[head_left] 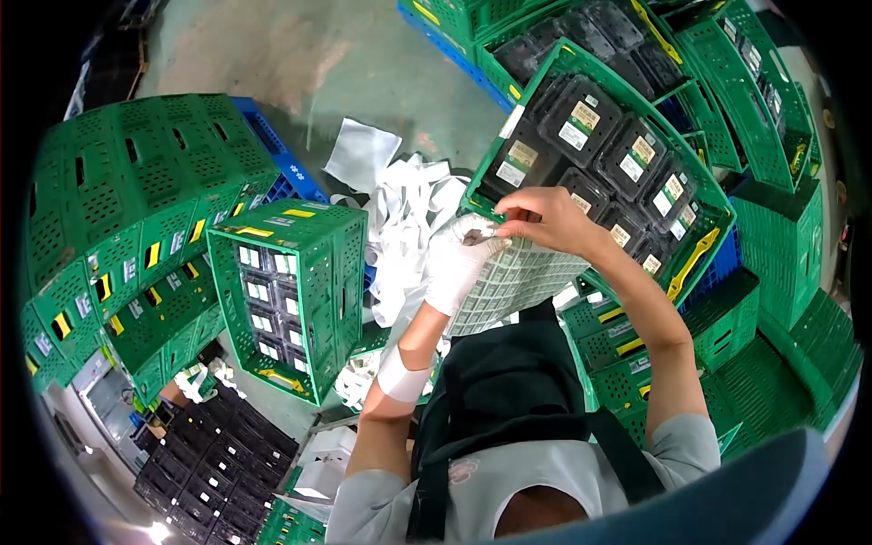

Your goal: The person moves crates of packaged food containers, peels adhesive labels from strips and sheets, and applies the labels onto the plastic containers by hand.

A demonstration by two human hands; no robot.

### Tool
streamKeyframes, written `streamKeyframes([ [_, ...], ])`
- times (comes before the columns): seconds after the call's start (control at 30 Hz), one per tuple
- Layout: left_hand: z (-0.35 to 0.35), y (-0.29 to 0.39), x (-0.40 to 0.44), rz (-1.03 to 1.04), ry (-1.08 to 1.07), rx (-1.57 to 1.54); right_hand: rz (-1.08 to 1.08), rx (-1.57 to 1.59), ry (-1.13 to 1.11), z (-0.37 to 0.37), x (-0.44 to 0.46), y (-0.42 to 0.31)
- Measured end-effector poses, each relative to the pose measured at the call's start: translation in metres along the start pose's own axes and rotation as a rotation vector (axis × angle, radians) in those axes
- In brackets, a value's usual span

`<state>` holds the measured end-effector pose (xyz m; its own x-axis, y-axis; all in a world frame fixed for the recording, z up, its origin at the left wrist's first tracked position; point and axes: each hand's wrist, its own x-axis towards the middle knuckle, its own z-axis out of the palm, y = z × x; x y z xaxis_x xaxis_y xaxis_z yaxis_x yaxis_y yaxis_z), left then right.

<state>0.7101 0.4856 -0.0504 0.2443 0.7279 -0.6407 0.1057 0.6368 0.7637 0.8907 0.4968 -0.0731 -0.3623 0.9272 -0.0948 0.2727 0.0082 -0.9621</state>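
Note:
A sheet of small printed labels [518, 282] hangs in front of the body. My left hand [459, 263], in a white glove, pinches its upper left edge. Bare, my right hand [549, 218] has its thumb and fingertips pressed together close to the left fingertips, at the sheet's top edge; what lies between them is too small to make out. Just beyond both hands stands a green crate [718, 232] holding black clear-lidded packs [581, 123] with labels on top.
Stacked green crates [154, 163] stand at left, with another crate of packs [341, 291] nearer. White backing strips [409, 209] lie heaped behind my left hand. More green crates [781, 245] fill the right. Dark crates [218, 463] are at lower left.

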Motion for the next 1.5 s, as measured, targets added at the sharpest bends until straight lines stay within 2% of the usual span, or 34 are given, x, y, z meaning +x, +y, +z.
streamKeyframes([
  [0.03, -0.002, -0.003, 0.0, 0.008, -0.014, -0.02, 0.001, -0.001, 0.005, 0.003, -0.001, 0.002],
  [0.1, -0.003, -0.004, -0.002, 0.036, -0.016, -0.02, -0.16, -0.138, 0.023, 0.007, -0.005, 0.005],
  [0.17, -0.006, -0.006, -0.004, 0.062, -0.018, -0.02, -0.174, -0.156, 0.066, 0.015, -0.008, 0.005],
  [0.27, -0.014, -0.014, -0.004, -0.038, -0.093, -0.037, -0.295, -0.39, 0.201, 0.027, -0.014, 0.006],
  [0.37, -0.025, -0.025, -0.005, -0.121, -0.086, -0.141, -0.321, -0.562, 0.21, 0.037, -0.018, 0.007],
  [0.43, -0.024, -0.03, -0.005, -0.105, -0.031, -0.123, -0.375, -0.594, 0.211, 0.047, -0.024, 0.019],
  [0.5, -0.028, -0.04, -0.001, -0.192, -0.061, -0.427, -0.386, -0.61, 0.195, 0.058, -0.028, 0.021],
  [0.53, -0.032, -0.043, 0.002, -0.286, -0.04, -0.44, -0.356, -0.529, 0.185, 0.06, -0.03, 0.021],
  [0.57, -0.037, -0.047, 0.006, -0.289, -0.049, -0.435, -0.349, -0.533, 0.192, 0.065, -0.03, 0.024],
  [0.63, -0.047, -0.062, 0.013, -0.363, -0.004, -0.455, -0.221, -0.337, 0.299, 0.074, -0.03, 0.034],
  [0.67, -0.05, -0.071, 0.014, -0.332, 0.143, -0.337, -0.114, -0.111, 0.398, 0.074, -0.027, 0.036],
  [0.77, -0.073, -0.09, 0.019, -0.383, 0.084, -0.31, 0.524, 0.289, 0.497, 0.058, -0.011, 0.073],
  [0.83, -0.08, -0.1, 0.016, -0.375, 0.067, -0.304, 0.746, 0.563, 0.743, 0.05, 0.006, 0.128],
  [0.9, -0.084, -0.105, 0.013, -0.414, 0.106, -0.322, 0.811, 0.75, 0.956, 0.051, 0.019, 0.196],
  [0.97, -0.087, -0.106, 0.008, -0.405, 0.113, -0.267, 0.816, 0.642, 1.075, 0.048, 0.037, 0.22],
  [1.03, -0.085, -0.101, 0.004, -0.41, 0.113, -0.246, 0.922, 0.36, 1.15, 0.045, 0.054, 0.214],
  [1.1, -0.085, -0.109, 0.005, -0.401, 0.144, -0.267, 0.776, -0.254, 1.034, 0.045, 0.056, 0.23],
  [1.13, -0.086, -0.11, 0.002, -0.417, 0.101, -0.293, 0.831, -0.352, 0.981, 0.047, 0.054, 0.236],
  [1.17, -0.082, -0.103, -0.001, -0.432, 0.058, -0.321, 0.91, -0.312, 0.913, 0.044, 0.053, 0.232],
  [1.3, -0.079, -0.096, -0.004, -0.384, 0.013, -0.287, 0.816, -0.296, 0.939, 0.039, 0.02, 0.219],
  [1.33, -0.077, -0.087, -0.006, -0.399, -0.006, -0.309, 0.8, -0.236, 0.969, 0.038, 0.004, 0.212],
  [1.37, -0.075, -0.082, -0.007, -0.4, -0.02, -0.304, 0.93, 0.053, 1.032, 0.031, -0.006, 0.183],
  [1.43, -0.074, -0.074, -0.009, -0.391, -0.034, -0.293, 0.88, 0.06, 1.177, 0.032, -0.039, 0.201],
  [1.5, -0.065, -0.065, -0.009, -0.386, -0.024, -0.262, 0.825, -0.086, 1.219, 0.03, -0.063, 0.22],
])
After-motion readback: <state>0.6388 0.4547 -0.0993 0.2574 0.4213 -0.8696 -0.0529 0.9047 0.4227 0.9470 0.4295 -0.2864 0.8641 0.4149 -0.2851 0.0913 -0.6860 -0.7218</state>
